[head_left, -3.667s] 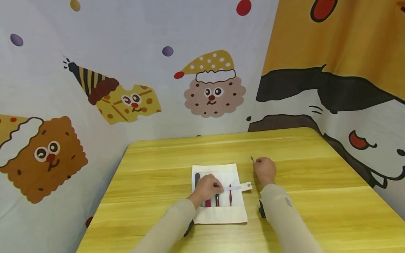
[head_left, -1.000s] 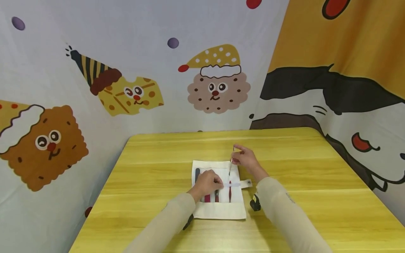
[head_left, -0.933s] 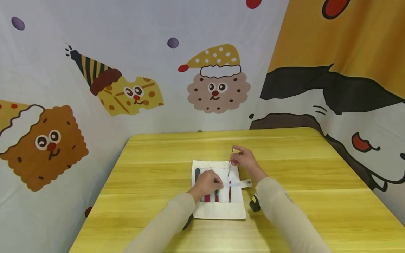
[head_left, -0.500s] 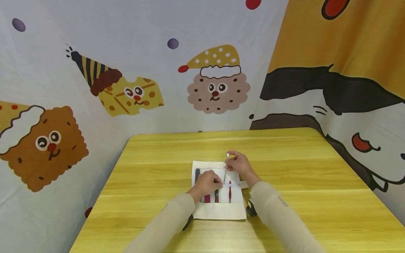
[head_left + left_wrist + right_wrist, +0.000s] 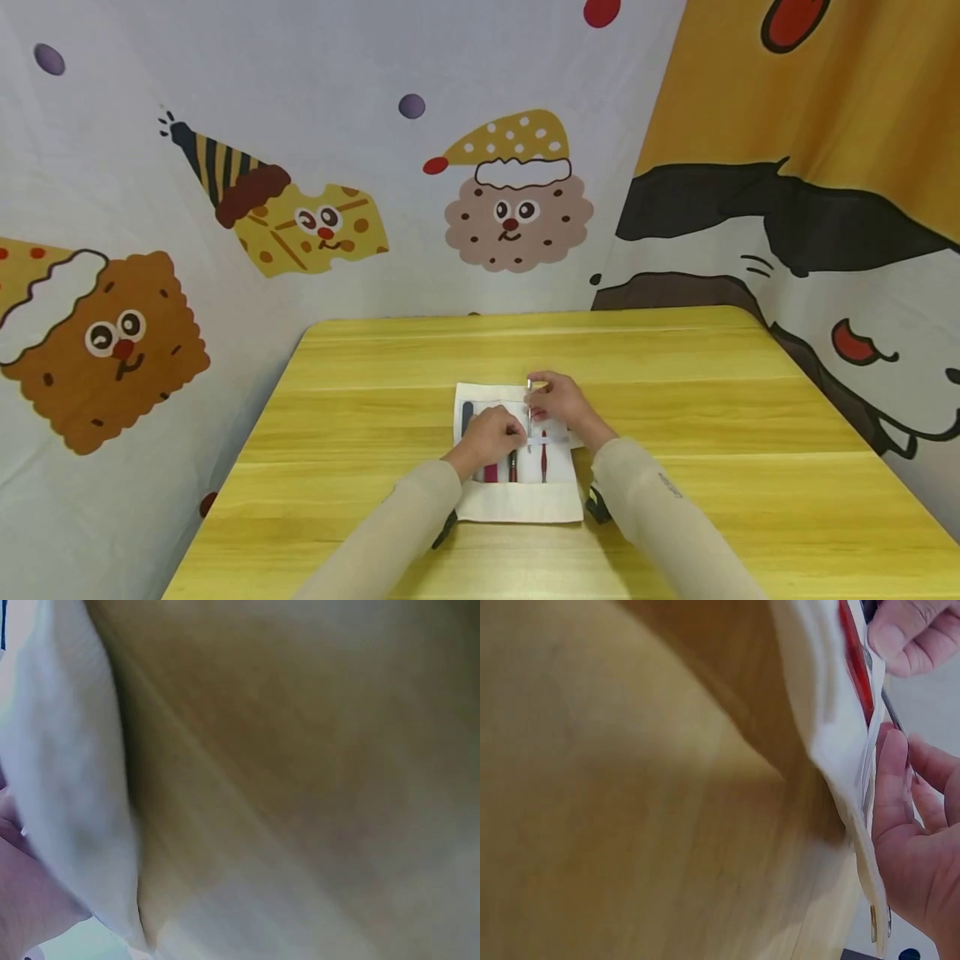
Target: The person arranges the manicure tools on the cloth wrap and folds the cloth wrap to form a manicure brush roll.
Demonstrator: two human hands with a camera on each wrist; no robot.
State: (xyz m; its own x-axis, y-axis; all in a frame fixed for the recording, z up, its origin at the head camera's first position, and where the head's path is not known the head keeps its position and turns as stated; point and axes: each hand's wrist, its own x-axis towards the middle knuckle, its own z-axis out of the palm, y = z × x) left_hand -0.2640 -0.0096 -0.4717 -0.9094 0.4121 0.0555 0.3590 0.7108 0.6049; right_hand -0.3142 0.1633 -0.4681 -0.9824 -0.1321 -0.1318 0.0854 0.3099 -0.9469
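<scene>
A white cloth tool roll (image 5: 517,503) lies unrolled on the table, with a thin whitish elastic band (image 5: 557,439) across its middle. At that band, my left hand (image 5: 491,435) pinches its left part with thumb and forefinger. My right hand (image 5: 558,400) holds a slim metal tool (image 5: 529,429) upright between the fingers, its lower end at the band; its kind is unclear. Right of it a red slim-handled tool (image 5: 544,458) sits in the roll. In the right wrist view the metal tool (image 5: 892,711) runs from the right fingers (image 5: 891,776) toward the left hand (image 5: 911,634).
A dark flat tool (image 5: 468,412), a magenta one (image 5: 491,473) and a dark-and-red one (image 5: 513,467) sit in the roll, partly under the left hand. The wooden table (image 5: 360,400) ends at a cartoon-printed cloth backdrop (image 5: 405,275).
From the table right of the roll, the right hand has brought the metal tool over the roll, then moved left and down toward the band. The left hand stays nearly still.
</scene>
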